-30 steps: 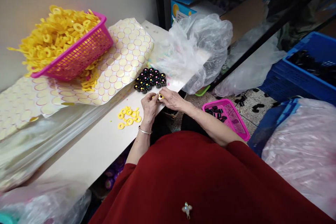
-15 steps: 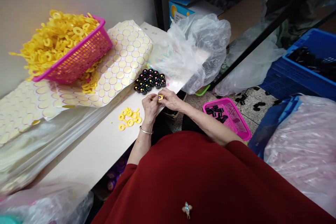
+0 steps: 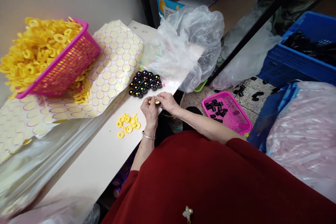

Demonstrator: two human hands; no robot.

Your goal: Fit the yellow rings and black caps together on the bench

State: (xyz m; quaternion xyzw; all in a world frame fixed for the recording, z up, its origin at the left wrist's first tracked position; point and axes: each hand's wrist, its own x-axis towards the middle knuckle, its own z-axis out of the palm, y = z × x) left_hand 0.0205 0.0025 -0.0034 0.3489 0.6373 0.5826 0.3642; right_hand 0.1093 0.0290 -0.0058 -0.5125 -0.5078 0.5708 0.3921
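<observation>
At table (image 3: pixel 105 150) edge, fingers (image 3: pixel 162 98) pinch yellow ring (image 3: pixel 156 102).

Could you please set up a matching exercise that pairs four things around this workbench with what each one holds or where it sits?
Things:
1. pink basket on the table
2. pink basket on the floor
3. blue crate
4. left hand and right hand

Descriptions:
A. pinch a small yellow piece between them
B. holds a few black pieces at one end
C. heaped with yellow rings
D. at the far right, with dark parts inside

Pairs: 1-C, 2-B, 3-D, 4-A.
</observation>
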